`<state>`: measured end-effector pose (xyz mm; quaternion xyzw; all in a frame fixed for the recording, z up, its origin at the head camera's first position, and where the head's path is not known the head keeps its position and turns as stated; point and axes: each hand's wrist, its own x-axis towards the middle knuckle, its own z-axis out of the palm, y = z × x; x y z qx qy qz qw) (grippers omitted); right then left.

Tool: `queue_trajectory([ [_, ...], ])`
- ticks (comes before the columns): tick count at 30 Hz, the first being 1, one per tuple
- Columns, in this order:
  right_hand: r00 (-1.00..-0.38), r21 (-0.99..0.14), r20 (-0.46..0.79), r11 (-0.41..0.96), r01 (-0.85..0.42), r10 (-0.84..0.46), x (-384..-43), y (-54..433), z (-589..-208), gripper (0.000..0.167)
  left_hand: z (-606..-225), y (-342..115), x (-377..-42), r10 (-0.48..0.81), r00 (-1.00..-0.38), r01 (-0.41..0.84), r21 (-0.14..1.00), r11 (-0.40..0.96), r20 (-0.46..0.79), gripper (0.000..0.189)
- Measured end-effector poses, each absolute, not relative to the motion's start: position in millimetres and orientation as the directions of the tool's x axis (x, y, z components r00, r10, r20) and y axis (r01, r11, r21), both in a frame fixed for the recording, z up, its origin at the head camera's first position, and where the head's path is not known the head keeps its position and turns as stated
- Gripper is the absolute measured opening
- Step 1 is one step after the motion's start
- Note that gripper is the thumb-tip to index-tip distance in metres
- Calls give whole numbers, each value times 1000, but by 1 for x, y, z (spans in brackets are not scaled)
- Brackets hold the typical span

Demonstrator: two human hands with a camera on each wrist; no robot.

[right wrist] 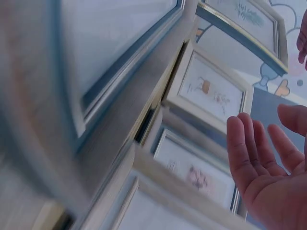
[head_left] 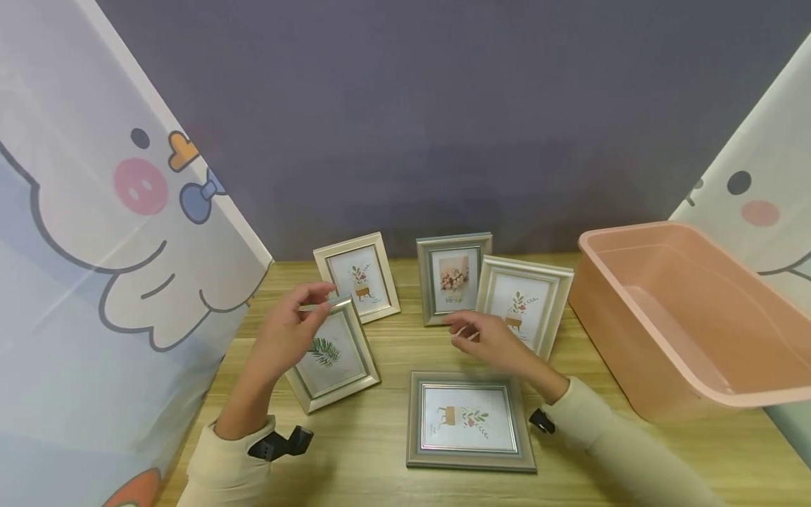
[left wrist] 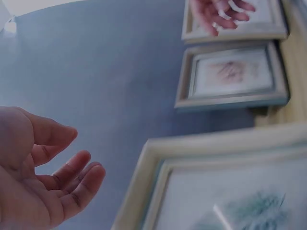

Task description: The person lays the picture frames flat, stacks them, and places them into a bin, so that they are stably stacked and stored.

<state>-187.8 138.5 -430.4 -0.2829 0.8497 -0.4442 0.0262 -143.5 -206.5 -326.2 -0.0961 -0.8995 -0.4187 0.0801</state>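
Left hand (head_left: pixel 286 329) and right hand (head_left: pixel 489 339) hold nothing, thumbs apart; the leaf-print photo frame (head_left: pixel 342 354) seems light, rigid, fragile: grip 2 edges.

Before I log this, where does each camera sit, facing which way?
Head: head-worn, facing forward and down at the tabletop; left hand and right hand show.
Left wrist: wrist-worn, facing the leaf frame; both hands show.
Right wrist: wrist-worn, facing the bouquet frame; both hands show, the left partly.
Wrist views share both frames.
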Motion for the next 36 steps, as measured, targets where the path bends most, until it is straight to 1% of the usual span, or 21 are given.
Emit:
queue_trajectory([
  [4,-816,-788,230,391,-476,-531,-194,117,-432,40,-320,-231,-138,4,-940,268,731,628,341,29],
  [6,-810,-795,235,373,-478,-537,-196,106,-432,42,-319,-244,-135,-58,-925,257,731,632,375,30],
  [8,-807,-805,240,354,-476,-539,-199,96,-431,44,-321,-256,-132,-106,-919,233,741,629,379,31],
  [11,-806,-820,241,330,-467,-541,-202,82,-430,45,-326,-274,-130,-122,-930,195,746,637,348,34],
  [14,-801,-839,230,304,-451,-553,-205,69,-428,48,-335,-290,-129,-81,-956,166,747,644,282,38],
  [17,-794,-863,217,269,-428,-568,-207,57,-431,52,-347,-301,-129,-15,-972,173,763,623,233,41],
  [20,-788,-888,207,228,-400,-579,-208,46,-436,57,-357,-309,-128,55,-979,189,783,592,195,45],
  [23,-777,-900,213,191,-392,-592,-207,36,-439,62,-365,-314,-127,97,-983,184,810,556,157,47],
  [27,-762,-900,242,155,-408,-601,-207,25,-443,69,-376,-317,-128,132,-982,184,851,491,136,46],
  [29,-759,-904,252,134,-406,-601,-208,19,-445,72,-381,-319,-129,147,-980,189,880,436,138,46],
  [32,-759,-907,264,116,-405,-595,-209,13,-445,77,-388,-320,-131,164,-978,178,915,361,125,50],
  [34,-760,-906,273,107,-409,-590,-210,8,-444,79,-393,-321,-131,174,-980,148,925,351,91,51],
  [36,-759,-905,281,101,-414,-588,-212,4,-442,79,-398,-323,-131,182,-982,115,920,374,49,52],
])
